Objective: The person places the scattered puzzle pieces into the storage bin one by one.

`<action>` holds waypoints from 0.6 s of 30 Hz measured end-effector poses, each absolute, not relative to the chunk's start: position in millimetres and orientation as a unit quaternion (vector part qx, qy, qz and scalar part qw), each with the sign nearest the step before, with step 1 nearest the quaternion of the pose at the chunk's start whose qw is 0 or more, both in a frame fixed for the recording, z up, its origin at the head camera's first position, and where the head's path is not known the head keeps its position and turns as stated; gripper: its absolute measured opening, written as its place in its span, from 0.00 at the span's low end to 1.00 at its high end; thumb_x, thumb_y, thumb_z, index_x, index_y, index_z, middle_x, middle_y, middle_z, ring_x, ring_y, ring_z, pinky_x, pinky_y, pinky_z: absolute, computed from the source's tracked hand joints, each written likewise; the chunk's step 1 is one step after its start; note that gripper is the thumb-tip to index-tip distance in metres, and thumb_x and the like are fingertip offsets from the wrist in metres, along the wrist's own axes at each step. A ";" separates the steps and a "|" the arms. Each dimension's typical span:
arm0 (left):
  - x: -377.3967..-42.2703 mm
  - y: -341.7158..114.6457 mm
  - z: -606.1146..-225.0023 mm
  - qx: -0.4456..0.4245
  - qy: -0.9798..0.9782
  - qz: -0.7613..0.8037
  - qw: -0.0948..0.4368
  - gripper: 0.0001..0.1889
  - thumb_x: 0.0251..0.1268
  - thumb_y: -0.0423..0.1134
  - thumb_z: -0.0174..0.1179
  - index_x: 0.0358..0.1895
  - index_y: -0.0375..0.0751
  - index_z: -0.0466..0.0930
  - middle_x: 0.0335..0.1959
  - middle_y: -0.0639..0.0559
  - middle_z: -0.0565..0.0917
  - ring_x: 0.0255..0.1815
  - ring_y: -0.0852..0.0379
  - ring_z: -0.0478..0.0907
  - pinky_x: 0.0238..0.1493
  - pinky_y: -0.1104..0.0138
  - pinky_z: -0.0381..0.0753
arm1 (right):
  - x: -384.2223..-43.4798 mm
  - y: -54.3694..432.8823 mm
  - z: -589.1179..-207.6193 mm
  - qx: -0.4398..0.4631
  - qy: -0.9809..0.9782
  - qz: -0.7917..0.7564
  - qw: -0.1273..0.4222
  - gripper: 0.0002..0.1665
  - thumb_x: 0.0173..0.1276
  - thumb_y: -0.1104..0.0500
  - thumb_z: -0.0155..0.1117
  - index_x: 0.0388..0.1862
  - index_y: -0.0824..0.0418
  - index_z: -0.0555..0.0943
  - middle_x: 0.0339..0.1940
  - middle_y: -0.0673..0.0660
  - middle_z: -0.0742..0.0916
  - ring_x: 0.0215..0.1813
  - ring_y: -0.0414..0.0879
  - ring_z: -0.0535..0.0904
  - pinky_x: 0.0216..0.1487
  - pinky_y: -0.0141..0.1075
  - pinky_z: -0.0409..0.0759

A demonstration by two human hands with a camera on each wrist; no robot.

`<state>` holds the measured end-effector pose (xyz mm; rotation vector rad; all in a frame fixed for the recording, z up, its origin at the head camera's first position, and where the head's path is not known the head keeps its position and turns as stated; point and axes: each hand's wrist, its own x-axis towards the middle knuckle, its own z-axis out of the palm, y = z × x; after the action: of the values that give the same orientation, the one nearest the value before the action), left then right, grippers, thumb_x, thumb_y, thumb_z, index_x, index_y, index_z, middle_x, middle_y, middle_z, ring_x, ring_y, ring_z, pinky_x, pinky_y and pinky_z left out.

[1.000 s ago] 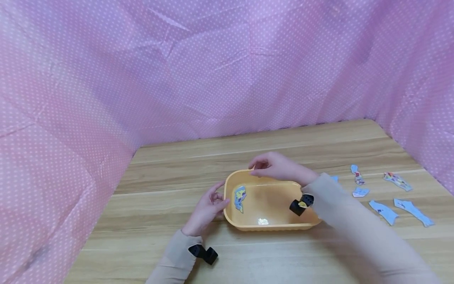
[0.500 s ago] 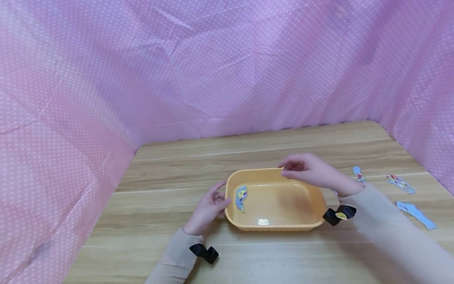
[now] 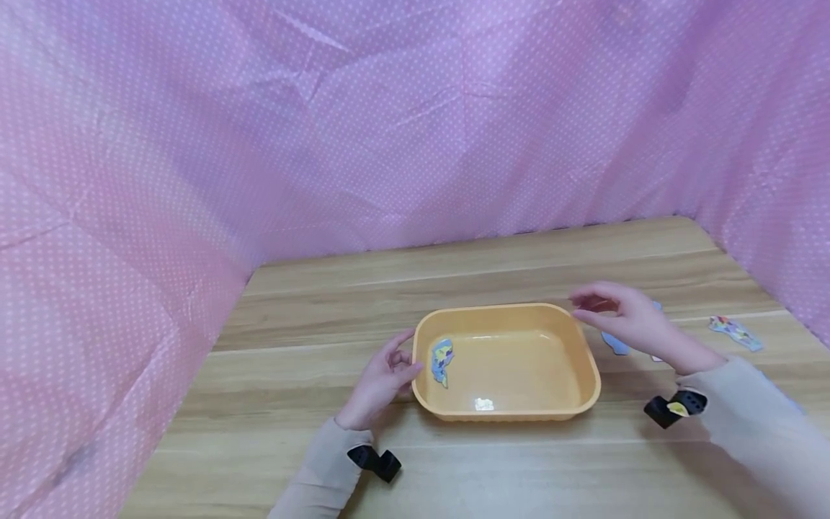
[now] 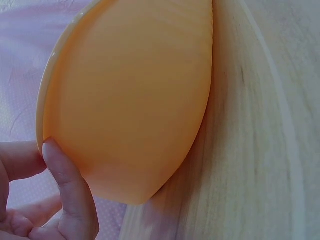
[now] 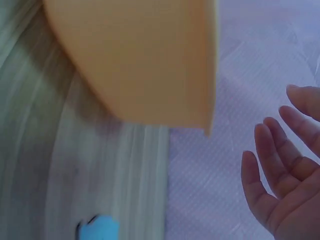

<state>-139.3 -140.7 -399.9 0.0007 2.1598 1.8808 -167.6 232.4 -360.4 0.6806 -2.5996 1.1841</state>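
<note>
A yellow-orange plastic tray [image 3: 506,414] with rounded corners sits on the wooden table. My left hand [image 3: 378,380] pinches its left rim; the left wrist view shows the thumb [image 4: 70,185] and a finger meeting at the rim [image 4: 41,105]. Inside, near the left wall, lies a flat, irregular puzzle piece [image 3: 442,362] printed in blue and yellow. My right hand [image 3: 622,317] hovers just past the tray's back right corner, fingers loosely bent and holding nothing. A blue piece [image 3: 616,344] lies on the table below the right hand, partly hidden by it.
Farther right rests a multicoloured piece [image 3: 735,333]; other pieces there are mostly covered by the right arm and sleeve [image 3: 746,418]. Pink dotted cloth [image 3: 415,130] hangs behind and on both sides of the wooden table [image 3: 311,317].
My right hand has moved rightward from above the tray's back rim to beyond its right end, its arm now covering more of the pieces. The left hand stays at the rim.
</note>
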 end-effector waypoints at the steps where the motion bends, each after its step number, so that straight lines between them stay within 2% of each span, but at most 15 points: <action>1: -139.5 -140.5 -399.5 0.000 0.748 0.649 0.139 0.32 0.63 0.26 0.57 0.71 0.43 0.60 0.35 0.48 0.74 0.30 0.60 0.74 0.30 0.69 0.77 | -168.2 236.2 -363.5 0.235 -0.882 0.392 0.113 0.12 0.60 0.69 0.65 0.44 0.66 0.82 0.38 0.42 0.84 0.40 0.25 0.76 0.41 0.22 0.76; 4: -139.2 -140.4 -398.2 -0.002 0.754 0.641 0.140 0.32 0.63 0.27 0.57 0.71 0.44 0.60 0.35 0.48 0.75 0.29 0.60 0.73 0.30 0.69 0.77 | -170.7 248.8 -372.7 0.261 -0.890 0.350 0.136 0.16 0.54 0.70 0.69 0.43 0.66 0.81 0.38 0.45 0.85 0.40 0.27 0.76 0.39 0.28 0.79; 7: -139.3 -140.9 -397.9 -0.005 0.759 0.636 0.142 0.32 0.63 0.28 0.57 0.71 0.45 0.61 0.37 0.47 0.75 0.29 0.59 0.73 0.30 0.68 0.76 | -173.5 261.1 -381.2 0.282 -0.900 0.297 0.148 0.22 0.47 0.68 0.75 0.44 0.67 0.81 0.39 0.59 0.85 0.40 0.31 0.77 0.36 0.34 0.81; 10: -139.7 -141.2 -397.7 -0.008 0.760 0.634 0.143 0.32 0.63 0.28 0.58 0.71 0.46 0.61 0.38 0.47 0.75 0.30 0.59 0.74 0.31 0.68 0.77 | -176.6 272.0 -389.3 0.287 -0.912 0.252 0.151 0.28 0.42 0.65 0.78 0.45 0.67 0.80 0.40 0.60 0.85 0.39 0.36 0.77 0.35 0.37 0.80; 14: -140.1 -141.6 -397.8 -0.007 0.760 0.634 0.142 0.32 0.63 0.28 0.57 0.71 0.45 0.60 0.38 0.47 0.75 0.30 0.59 0.74 0.31 0.68 0.77 | -180.4 281.6 -395.6 0.286 -0.923 0.221 0.136 0.30 0.40 0.62 0.80 0.46 0.67 0.80 0.42 0.61 0.85 0.39 0.45 0.79 0.36 0.40 0.79; 18: -140.2 -141.5 -399.0 -0.004 0.753 0.642 0.143 0.32 0.63 0.27 0.57 0.71 0.44 0.60 0.36 0.48 0.75 0.29 0.60 0.73 0.30 0.69 0.76 | -181.7 287.1 -395.7 0.265 -0.935 0.219 0.091 0.30 0.44 0.60 0.79 0.48 0.68 0.79 0.44 0.64 0.84 0.40 0.54 0.79 0.38 0.44 0.79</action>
<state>-140.2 -141.5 -399.0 -0.0102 2.1713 1.8527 -181.7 287.1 -395.7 0.7875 -2.7784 0.6498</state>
